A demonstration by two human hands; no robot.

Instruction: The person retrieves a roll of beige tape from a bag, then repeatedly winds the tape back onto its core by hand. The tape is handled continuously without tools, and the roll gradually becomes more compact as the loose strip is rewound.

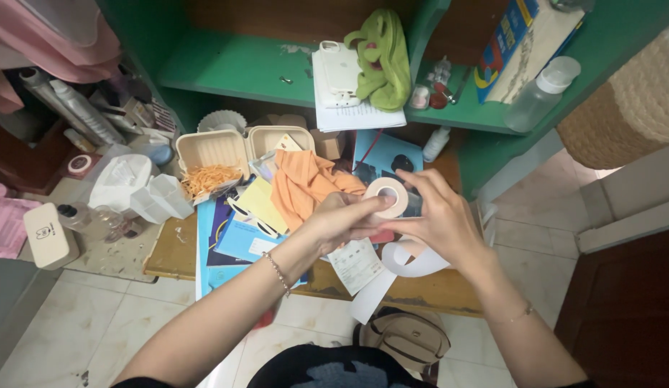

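A cluttered wooden desk (169, 255) stands under a green painted shelf (234, 75), on a floor of pale tiles, and nearly all of the desk is covered with paper and oddments. Both hands meet above its middle. The left hand (338, 223) and the right hand (439, 215) together hold a small roll of white tape (388, 196) — the left thumb and fingertips press on the roll's near edge, while the right fingers curl round its far side, so both hands are closed on it. The roll is lifted clear of the desk, its hole facing up towards the camera.

Just beneath the hands lie a crumpled orange cloth (302, 183), a printed white slip of paper (356, 264) and a curling strip of wide white ribbon (406, 262) that hangs over the desk's front edge. To the left sits an open beige hinged food box (230, 147) (shredded orange scraps lie in one half). On the shelf above rest a limp lime-green fabric bag (385, 61) and a clear plastic bottle with a white cap (539, 93).
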